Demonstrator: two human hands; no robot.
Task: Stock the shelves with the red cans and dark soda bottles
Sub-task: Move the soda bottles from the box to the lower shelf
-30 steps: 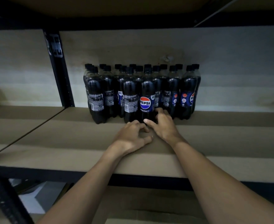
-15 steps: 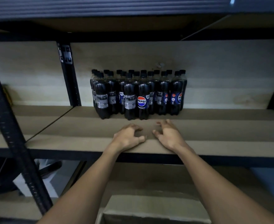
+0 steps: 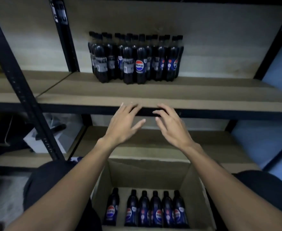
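Observation:
Several dark soda bottles (image 3: 135,59) with blue Pepsi labels stand packed in rows at the back of the upper shelf (image 3: 153,95). More dark bottles (image 3: 144,209) stand in a row inside an open cardboard box (image 3: 198,194) below me. My left hand (image 3: 123,124) and my right hand (image 3: 171,125) hover side by side in front of the shelf's front edge, fingers spread and holding nothing. No red cans are in sight.
Black metal uprights (image 3: 20,80) frame the shelving. A lower shelf (image 3: 153,147) lies behind the box. Dark clutter and a white object (image 3: 43,139) sit low on the left. My knees flank the box.
Both hands have drawn back off the upper shelf toward me and opened their fingers. The view has pulled back and tilted down, bringing the box of bottles into sight.

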